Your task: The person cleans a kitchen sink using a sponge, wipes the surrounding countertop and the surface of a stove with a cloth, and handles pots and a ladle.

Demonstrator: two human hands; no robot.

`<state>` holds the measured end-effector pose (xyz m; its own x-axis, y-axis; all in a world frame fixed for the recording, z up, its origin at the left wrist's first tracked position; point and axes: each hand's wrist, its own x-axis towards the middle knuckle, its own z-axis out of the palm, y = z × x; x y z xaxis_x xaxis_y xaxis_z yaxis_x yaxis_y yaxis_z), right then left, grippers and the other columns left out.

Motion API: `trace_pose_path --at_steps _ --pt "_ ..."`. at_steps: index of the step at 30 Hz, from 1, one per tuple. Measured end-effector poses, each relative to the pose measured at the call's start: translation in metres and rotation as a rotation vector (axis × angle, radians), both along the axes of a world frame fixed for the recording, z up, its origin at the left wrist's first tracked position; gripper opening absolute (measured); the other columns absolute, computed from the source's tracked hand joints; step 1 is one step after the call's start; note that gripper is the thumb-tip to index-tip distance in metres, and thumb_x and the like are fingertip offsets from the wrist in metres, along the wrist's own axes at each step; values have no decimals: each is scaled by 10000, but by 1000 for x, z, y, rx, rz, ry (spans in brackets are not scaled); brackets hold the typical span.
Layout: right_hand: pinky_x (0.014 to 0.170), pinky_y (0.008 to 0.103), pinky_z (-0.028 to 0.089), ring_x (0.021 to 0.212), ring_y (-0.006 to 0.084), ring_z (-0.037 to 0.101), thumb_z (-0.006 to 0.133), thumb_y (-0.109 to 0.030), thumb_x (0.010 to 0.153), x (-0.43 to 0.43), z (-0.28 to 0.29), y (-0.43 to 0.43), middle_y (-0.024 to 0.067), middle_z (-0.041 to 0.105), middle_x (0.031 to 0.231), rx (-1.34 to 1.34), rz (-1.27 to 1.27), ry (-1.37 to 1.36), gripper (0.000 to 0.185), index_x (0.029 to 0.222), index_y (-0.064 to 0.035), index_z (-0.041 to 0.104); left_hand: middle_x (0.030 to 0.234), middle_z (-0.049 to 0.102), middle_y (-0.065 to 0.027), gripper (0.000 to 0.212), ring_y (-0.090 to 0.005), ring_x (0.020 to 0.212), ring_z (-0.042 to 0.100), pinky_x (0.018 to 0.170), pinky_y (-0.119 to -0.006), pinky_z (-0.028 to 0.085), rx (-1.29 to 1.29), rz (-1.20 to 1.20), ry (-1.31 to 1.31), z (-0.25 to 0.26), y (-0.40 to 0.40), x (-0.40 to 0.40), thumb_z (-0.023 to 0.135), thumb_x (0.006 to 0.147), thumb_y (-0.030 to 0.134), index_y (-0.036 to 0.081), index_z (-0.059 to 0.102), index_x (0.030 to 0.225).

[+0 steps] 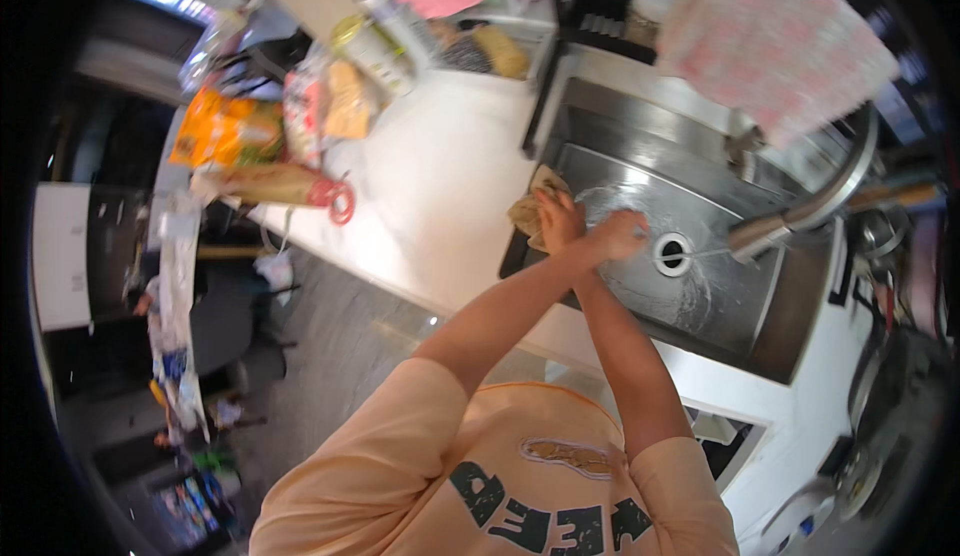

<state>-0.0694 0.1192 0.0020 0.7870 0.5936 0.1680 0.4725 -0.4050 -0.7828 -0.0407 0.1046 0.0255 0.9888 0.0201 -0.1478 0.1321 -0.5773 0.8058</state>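
My forearms cross over the near left edge of the stainless-steel sink (750,308), the left one on top. My right hand (562,220) grips a crumpled tan cloth (527,214) at the sink's left rim. Over the basin, my left hand (621,235) is held with its fingers curled; blur hides whether anything is in it. A thin stream of water runs from the metal faucet (799,218) towards the drain (673,254) with its white ring. The basin floor is wet.
A pink-and-white towel (780,38) hangs beyond the sink. Left on the white counter (427,181) are an orange food bag (232,132), a long package with a red end (277,187) and a green-and-white canister (371,49). A lidded pan (900,406) stands at right.
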Motion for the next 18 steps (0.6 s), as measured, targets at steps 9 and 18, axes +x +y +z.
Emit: trace_pose_path --at_steps 9,18 --pt "783 234 429 931 132 527 453 -143 920 -22 53 -200 57 575 1058 562 -587 1413 283 1170 -39 535 804 625 -60 208 -139 740 575 667 -275 455 -49 254 94 -48 50 -30 587 818 191 39 610 957" --pt "830 255 415 934 159 526 441 71 780 -41 71 -405 57 565 1026 524 -870 742 383 1139 -50 498 930 613 -82 230 -187 858 576 731 -302 455 -159 -243 473 -48 -64 -62 561 846 181 29 582 1018"
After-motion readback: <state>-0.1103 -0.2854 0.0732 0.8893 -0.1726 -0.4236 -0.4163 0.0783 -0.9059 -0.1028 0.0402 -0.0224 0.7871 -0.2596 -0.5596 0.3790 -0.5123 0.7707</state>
